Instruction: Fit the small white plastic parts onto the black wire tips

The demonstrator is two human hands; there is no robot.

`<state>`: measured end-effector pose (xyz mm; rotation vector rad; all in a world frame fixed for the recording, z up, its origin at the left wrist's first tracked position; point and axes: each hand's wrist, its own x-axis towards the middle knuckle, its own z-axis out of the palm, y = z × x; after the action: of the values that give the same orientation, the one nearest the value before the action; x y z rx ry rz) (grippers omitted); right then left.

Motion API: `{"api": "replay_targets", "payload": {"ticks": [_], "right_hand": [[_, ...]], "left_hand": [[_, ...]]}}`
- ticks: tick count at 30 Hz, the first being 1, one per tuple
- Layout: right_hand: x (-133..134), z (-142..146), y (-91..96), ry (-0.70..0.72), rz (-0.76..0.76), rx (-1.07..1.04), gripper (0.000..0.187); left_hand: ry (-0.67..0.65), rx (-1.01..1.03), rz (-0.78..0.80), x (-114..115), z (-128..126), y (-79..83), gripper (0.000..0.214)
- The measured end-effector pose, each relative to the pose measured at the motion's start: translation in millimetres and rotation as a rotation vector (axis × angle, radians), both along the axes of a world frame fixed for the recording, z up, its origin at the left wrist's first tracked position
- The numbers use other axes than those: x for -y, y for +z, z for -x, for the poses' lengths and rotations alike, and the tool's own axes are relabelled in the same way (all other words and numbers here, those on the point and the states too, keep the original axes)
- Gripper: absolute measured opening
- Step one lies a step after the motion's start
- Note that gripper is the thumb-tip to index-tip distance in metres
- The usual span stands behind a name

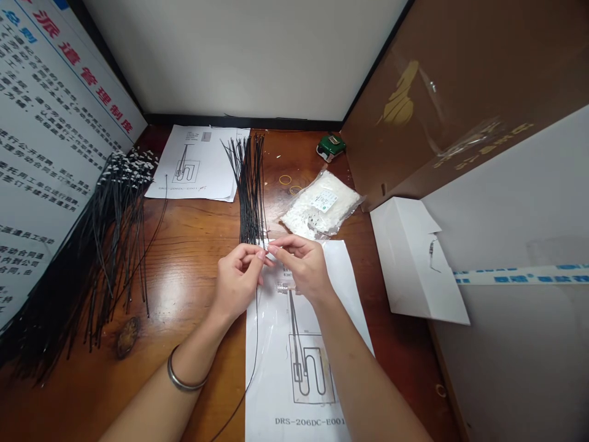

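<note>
Fingertips met over the upper left corner of a printed drawing sheet (271, 380) as I worked both hands at a wooden table (202, 233). The left hand (235, 279) pinched a single black wire (256, 319) between thumb and forefinger, with no gap that I could see; the wire ran down from that pinch and trailed across the sheet's left edge toward the bottom of the view. The right hand (301, 264) had thumb and forefinger closed on what looked like a tiny white piece (267, 246), too small and too hidden for me to tell whether it sat on the wire. I judged the step to be fitting that piece to the wire's end, and the next move to call for a steady left pinch and a small, straight push from the right. Both forearms reached in from the lower edge and angled inward, thumbs uppermost; a bracelet (172, 371) circled the left wrist. Just beyond the fingertips lay a row of black wires (251, 202), with a clear bag of white bits (322, 205) to its right and a thicker bundle of white-tipped wires (122, 190) well off to the left.
</note>
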<state>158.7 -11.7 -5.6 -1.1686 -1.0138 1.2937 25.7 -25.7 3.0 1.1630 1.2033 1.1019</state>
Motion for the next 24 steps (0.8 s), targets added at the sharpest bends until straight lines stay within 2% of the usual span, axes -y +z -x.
{"api": "replay_targets", "payload": {"ticks": [13,20,24], "right_hand": [[-0.1,0.4,-0.6,0.006,-0.082,0.083,0.007],[2.7,2.7,-4.3,-0.024,-0.162,0.160,0.004],[4.0,2.5,-5.8,-0.043,-0.223,0.238,0.002]], "left_hand": [[0.007,-0.039,-0.033,-0.4,0.1,-3.1,0.020],[0.017,-0.050,-0.031,-0.9,0.7,-4.1,0.019],[0.018,-0.117,-0.082,-0.8,2.0,-7.0,0.018]]}}
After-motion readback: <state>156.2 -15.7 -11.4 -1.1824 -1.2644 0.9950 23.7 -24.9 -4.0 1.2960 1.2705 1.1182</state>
